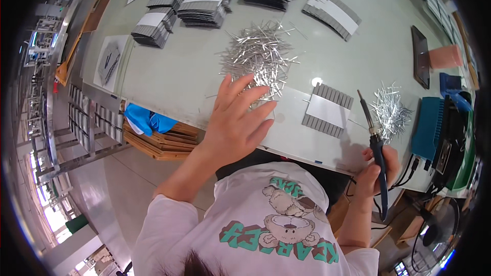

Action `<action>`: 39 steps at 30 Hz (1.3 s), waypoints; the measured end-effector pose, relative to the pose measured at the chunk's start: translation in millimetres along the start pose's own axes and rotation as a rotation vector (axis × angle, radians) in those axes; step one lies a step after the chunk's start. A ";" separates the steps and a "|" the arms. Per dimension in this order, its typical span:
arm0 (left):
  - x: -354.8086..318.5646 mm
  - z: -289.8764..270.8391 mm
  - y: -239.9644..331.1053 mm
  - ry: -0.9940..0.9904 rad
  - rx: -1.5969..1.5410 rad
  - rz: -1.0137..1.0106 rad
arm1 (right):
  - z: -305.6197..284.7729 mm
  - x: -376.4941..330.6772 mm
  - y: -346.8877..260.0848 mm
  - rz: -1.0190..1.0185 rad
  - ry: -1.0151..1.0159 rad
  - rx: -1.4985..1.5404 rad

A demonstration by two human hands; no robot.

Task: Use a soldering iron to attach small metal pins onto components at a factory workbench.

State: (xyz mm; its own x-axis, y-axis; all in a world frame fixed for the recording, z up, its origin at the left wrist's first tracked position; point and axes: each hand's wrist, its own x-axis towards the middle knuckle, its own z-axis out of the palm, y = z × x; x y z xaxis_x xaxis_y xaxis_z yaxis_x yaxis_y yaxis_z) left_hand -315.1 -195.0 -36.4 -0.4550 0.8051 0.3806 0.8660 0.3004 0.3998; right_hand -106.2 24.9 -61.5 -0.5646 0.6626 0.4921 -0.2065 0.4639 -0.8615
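Soldering iron (377, 148), dark-handled, metal-tipped, is being gripped by right hand (368, 178); left hand (234, 116), spread wide, is overhanging loose silver metal pins (255, 51); rectangular grey-and-white ribbed panel (328, 112) is lying between hands.

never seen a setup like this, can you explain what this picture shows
No machine here, just a person, seen by a fisheye camera on their head, which bends straight edges. The bare left hand is spread open at the near edge of a heap of thin silvery pieces on a pale table. The bare right hand has what looks like a soldering iron in its grip, pointing away. Between the hands is a grey-and-white panel; similar panels are stacked farther back.
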 end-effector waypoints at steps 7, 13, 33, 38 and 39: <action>-7.3 -2.3 -1.6 -0.047 0.009 -0.008 | 3.5 -0.1 0.7 0.045 -0.009 -0.045; -4.5 -1.9 -2.4 -0.151 0.036 0.072 | 1.4 -2.1 -8.5 0.055 -0.123 -0.098; 27.7 13.6 -2.8 -0.182 0.079 0.150 | 17.3 30.3 -21.3 0.029 -0.418 -0.082; 28.2 16.7 -3.9 -0.191 0.098 0.157 | 29.8 37.8 -33.5 0.079 -0.381 -0.120; 27.5 17.8 -4.1 -0.187 0.092 0.152 | 31.6 39.8 -33.2 0.060 -0.402 -0.136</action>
State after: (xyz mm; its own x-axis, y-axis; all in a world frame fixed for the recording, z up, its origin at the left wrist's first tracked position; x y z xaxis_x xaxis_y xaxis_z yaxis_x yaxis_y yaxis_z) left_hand -327.5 -164.9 -42.4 -0.2792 0.9226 0.2662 0.9406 0.2069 0.2693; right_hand -147.1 17.3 -17.3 -0.8443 0.4214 0.3310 -0.0722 0.5226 -0.8495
